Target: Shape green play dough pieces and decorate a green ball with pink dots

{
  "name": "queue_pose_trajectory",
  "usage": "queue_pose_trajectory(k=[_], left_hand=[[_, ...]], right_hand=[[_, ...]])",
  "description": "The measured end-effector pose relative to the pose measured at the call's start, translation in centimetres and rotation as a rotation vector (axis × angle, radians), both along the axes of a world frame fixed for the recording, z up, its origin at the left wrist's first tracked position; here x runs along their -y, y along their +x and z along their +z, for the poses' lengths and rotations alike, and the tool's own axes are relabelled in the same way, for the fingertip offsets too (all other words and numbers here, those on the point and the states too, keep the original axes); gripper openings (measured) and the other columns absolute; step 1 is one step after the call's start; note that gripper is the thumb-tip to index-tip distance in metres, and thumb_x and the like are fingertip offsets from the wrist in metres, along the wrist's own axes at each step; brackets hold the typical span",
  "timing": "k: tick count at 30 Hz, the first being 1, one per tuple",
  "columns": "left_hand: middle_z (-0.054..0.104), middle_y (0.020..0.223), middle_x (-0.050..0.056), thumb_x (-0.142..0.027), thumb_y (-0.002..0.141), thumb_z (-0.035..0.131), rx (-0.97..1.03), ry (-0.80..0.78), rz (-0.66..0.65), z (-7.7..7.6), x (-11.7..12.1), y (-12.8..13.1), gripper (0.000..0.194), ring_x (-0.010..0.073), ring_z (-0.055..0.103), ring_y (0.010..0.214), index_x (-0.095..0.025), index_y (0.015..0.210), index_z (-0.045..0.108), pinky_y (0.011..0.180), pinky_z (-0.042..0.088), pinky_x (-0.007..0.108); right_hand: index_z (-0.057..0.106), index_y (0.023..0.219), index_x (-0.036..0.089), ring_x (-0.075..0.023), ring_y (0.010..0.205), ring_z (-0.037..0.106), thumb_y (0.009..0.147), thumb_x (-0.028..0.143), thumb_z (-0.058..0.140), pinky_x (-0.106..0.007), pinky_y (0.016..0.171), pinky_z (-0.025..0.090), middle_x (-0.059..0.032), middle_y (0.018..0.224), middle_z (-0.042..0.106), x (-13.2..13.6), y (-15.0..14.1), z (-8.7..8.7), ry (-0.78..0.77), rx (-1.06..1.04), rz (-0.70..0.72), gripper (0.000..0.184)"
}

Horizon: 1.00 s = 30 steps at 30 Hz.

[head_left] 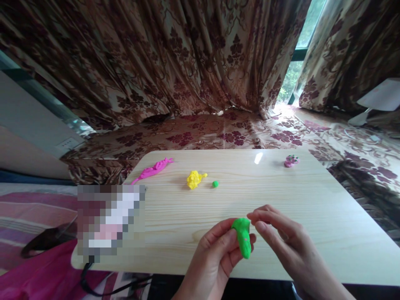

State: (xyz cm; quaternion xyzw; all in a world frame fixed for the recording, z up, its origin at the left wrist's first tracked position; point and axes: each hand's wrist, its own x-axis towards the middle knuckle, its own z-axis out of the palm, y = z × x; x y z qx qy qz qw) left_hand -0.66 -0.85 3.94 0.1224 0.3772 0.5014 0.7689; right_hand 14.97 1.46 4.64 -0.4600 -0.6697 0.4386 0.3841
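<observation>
My left hand (215,250) is closed around a lump of bright green modelling clay (243,237), holding it above the near part of the table. The lump is wide at the top and tapers to a rounded lower end, with a small pinkish speck on it. Just to its right is my right hand (287,241), its fingers bent and a little apart, the tips close to the clay's upper edge. I see nothing between them. Farther back lie a small green clay ball (215,183) and a bumpy yellow clay piece (194,179) with a short stalk.
A long pink clay piece (154,170) lies at the table's back left. Small pink-and-green pieces (291,161) sit at the back right. A pixelated object (114,221) covers the left edge, with a black cable (86,277) below. Behind the pale wooden table (312,196) hang patterned curtains (203,62).
</observation>
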Motion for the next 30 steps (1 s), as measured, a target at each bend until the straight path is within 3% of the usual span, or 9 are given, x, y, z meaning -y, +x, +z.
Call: queue_pose_trajectory(k=[5,12,14,19,24,30], left_hand=[[0.070,0.089,0.007,-0.024,0.069,0.069,-0.063,0.048,-0.014,-0.5,0.0,-0.1,0.020,0.0198,0.063,0.086,-0.016,0.087,0.068,0.078,0.047,0.031],[0.070,0.089,0.008,-0.023,0.066,0.072,-0.032,0.010,-0.041,-0.4,0.2,0.0,0.020,0.0198,0.063,0.083,-0.017,0.085,0.070,0.077,0.049,0.034],[0.070,0.088,0.008,-0.023,0.068,0.070,-0.026,0.000,-0.064,-0.1,0.2,0.0,0.021,0.0177,0.063,0.081,-0.015,0.088,0.070,0.076,0.049,0.032],[0.067,0.080,0.007,-0.024,0.073,0.066,0.062,-0.020,-0.141,0.5,0.1,-0.1,0.019,0.0138,0.061,0.069,-0.011,0.086,0.070,0.076,0.050,0.032],[0.065,0.079,0.007,-0.023,0.073,0.065,0.121,-0.029,-0.143,0.2,0.2,-0.2,0.018,0.0140,0.060,0.073,-0.010,0.086,0.069,0.076,0.050,0.032],[0.065,0.079,0.005,-0.023,0.071,0.068,0.089,-0.009,-0.157,0.2,0.0,-0.2,0.017,0.0109,0.058,0.068,-0.012,0.084,0.070,0.077,0.050,0.033]], right_hand=[[0.061,0.090,0.022,-0.0150,0.079,0.056,0.087,0.023,0.052,-0.025,0.069,0.043,-0.0006,0.081,0.058,0.0,-0.2,0.0,0.017,-0.020,0.027,0.010],[0.063,0.101,0.022,-0.0150,0.079,0.057,0.088,0.023,0.050,-0.025,0.068,0.045,-0.0021,0.082,0.058,0.1,0.1,-0.1,0.001,-0.059,0.096,0.018],[0.063,0.103,0.024,-0.0158,0.084,0.056,0.089,0.025,0.047,-0.025,0.073,0.046,-0.0028,0.087,0.058,0.2,0.4,0.2,-0.007,-0.059,0.095,0.021],[0.056,0.117,0.031,-0.0185,0.117,0.043,0.094,0.032,0.035,-0.028,0.098,0.036,-0.0006,0.122,0.048,0.8,1.1,0.9,-0.080,-0.016,0.069,0.031],[0.057,0.116,0.032,-0.0176,0.120,0.040,0.095,0.032,0.028,-0.029,0.102,0.033,0.0010,0.127,0.045,1.3,0.6,0.8,-0.114,-0.067,0.126,0.035],[0.055,0.118,0.031,-0.0208,0.124,0.036,0.095,0.035,0.027,-0.040,0.107,0.023,-0.0004,0.130,0.043,1.1,1.1,0.5,-0.126,-0.041,0.131,0.037]])
